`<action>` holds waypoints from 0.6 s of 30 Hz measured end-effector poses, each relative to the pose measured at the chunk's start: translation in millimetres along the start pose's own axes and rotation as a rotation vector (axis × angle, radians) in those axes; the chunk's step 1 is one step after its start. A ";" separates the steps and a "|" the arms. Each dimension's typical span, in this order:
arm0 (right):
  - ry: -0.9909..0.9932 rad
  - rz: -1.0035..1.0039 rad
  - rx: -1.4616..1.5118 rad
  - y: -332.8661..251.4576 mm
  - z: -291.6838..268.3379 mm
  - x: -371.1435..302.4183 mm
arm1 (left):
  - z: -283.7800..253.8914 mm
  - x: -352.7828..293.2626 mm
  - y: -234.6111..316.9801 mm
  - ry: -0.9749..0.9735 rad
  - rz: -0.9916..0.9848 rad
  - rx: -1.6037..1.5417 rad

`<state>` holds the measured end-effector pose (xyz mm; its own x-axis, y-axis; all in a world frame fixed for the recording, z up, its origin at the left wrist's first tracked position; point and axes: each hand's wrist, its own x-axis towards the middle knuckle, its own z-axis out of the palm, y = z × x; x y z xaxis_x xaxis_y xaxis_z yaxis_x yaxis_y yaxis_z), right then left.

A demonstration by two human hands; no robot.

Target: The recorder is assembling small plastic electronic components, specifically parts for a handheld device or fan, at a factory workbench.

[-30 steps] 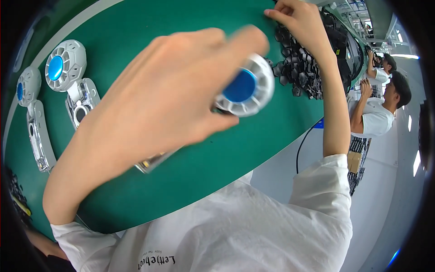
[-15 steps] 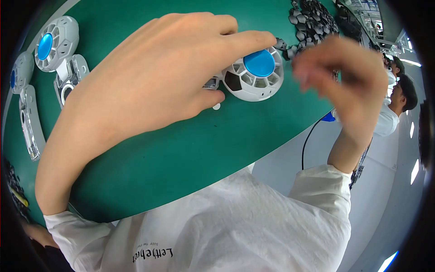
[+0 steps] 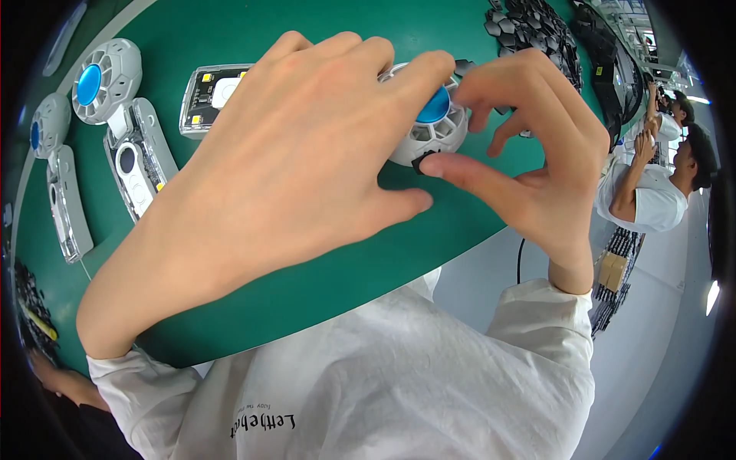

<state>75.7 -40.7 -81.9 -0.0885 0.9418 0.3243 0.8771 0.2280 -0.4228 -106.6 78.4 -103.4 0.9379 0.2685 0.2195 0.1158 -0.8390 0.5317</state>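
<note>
My left hand (image 3: 307, 146) lies across a white, football-patterned handheld fan, gripping it, with the index finger along the round head (image 3: 437, 142) and its blue centre. From under that hand the fan's clear-cased handle (image 3: 201, 100) sticks out to the left, showing a circuit board and yellow squares. My right hand (image 3: 548, 146) is curled at the head's right side. Its thumb tip presses a small black panel piece (image 3: 422, 162) against the lower rim of the head; the fingertips rest near the far rim. The middle of the fan is hidden under my left hand.
Two more white fans, one nearer (image 3: 138, 157) and one farther left (image 3: 65, 199), lie on the green table (image 3: 307, 287). A heap of black panel pieces (image 3: 533, 34) is at the far right, beside a black tray (image 3: 609, 80). People in white (image 3: 652, 195) sit farther right.
My right hand has moved left from beside the heap to the fan's head, bringing a black piece to its lower rim. The fan has shifted slightly left and turned, with its handle now showing.
</note>
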 end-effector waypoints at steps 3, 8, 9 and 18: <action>0.079 -0.045 0.003 7.3 8.0 -7.6 | 7.4 2.6 -7.7 -0.038 -0.094 0.056; 0.067 -0.166 -0.020 14.7 9.8 -19.3 | 9.6 2.6 -21.1 -0.038 -0.044 0.040; 0.047 -0.157 -0.008 15.1 9.6 -20.7 | 9.6 3.3 -22.4 -0.037 -0.033 0.024; 0.010 0.244 0.328 11.8 12.9 -8.9 | 14.5 11.9 -13.7 0.006 -0.171 -0.077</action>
<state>80.7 -43.2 -100.7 0.1097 0.9760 0.1884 0.6743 0.0662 -0.7355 -92.3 86.2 -119.9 0.9046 0.4075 0.1253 0.2481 -0.7421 0.6227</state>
